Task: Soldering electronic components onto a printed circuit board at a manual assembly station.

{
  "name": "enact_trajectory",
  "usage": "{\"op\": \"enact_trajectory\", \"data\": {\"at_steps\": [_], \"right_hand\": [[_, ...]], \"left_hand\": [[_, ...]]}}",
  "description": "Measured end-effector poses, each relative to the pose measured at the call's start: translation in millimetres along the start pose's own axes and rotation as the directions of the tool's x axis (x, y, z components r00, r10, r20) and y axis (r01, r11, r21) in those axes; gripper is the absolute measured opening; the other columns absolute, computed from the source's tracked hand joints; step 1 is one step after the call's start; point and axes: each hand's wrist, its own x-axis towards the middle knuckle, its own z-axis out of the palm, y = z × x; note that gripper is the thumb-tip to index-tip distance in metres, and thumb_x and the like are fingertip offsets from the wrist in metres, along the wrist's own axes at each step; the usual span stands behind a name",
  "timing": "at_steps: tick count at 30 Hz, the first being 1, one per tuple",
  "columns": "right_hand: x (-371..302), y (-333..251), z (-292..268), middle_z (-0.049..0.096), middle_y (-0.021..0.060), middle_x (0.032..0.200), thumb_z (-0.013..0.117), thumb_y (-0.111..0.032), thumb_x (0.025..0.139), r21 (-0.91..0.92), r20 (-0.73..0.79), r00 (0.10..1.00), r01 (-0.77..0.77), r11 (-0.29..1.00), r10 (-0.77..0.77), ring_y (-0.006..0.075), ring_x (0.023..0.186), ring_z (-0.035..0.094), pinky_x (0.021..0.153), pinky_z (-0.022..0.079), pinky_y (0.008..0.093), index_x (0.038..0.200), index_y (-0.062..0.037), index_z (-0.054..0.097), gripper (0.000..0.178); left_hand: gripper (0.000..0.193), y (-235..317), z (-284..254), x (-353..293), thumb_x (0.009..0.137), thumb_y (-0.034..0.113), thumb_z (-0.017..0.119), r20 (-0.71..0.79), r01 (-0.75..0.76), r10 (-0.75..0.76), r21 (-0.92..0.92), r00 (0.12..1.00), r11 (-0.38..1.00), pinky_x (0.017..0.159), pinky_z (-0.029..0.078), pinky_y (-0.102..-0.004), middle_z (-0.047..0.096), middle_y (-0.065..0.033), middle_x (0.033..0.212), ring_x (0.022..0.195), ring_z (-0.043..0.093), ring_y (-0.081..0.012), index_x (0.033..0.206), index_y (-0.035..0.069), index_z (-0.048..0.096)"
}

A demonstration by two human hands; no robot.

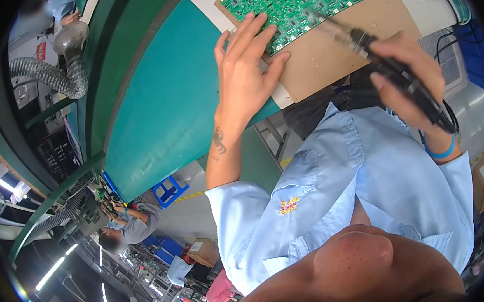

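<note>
A green circuit board panel (289, 3) lies on a brown cardboard sheet (338, 57) at the top of the view. My left hand (245, 67) rests flat on the panel's near edge with its fingers spread, pressing it down. My right hand (407, 73) grips a black soldering iron (383, 51) like a pen. The iron's metal tip points left and reaches over the green panel. A blue band sits on my right wrist.
The teal workbench (167, 101) has a white sheet under the cardboard. A ribbed grey extraction hose (54, 73) hangs at the left. Black cables (448, 45) run at the upper right. Another person (130, 224) works at a bench lower left.
</note>
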Motion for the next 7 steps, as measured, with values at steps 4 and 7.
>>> {"op": "enact_trajectory", "data": {"at_steps": [4,7], "right_hand": [[-8,-11,18,0.074,0.0095,0.099,0.077,0.002,0.073,0.036,0.135,0.991,-0.008,0.999,0.003,0.0232,0.079,0.064,0.074,0.052,0.0292,0.123,0.0005,0.074,0.051],[-10,-17,31,0.075,0.0097,0.1,0.076,0.003,0.073,0.035,0.134,0.99,-0.055,0.998,0.05,0.0246,0.081,0.064,0.075,0.052,0.0302,0.124,-0.0011,0.074,0.051]], "left_hand": [[0.033,-12,-10,-3,0.085,0.016,0.084,0.083,-0.011,0.009,0.02,0.997,1.0,0.122,0.031,-0.0529,0.069,-0.0055,0.143,0.143,0.058,-0.0258,0.117,0.01,0.08],[0.048,-16,-12,-2,0.086,0.022,0.086,0.137,-0.094,0.081,0.091,0.987,0.991,0.123,0.033,-0.0493,0.07,-0.0068,0.144,0.143,0.058,-0.0264,0.132,0.014,0.076]]}}
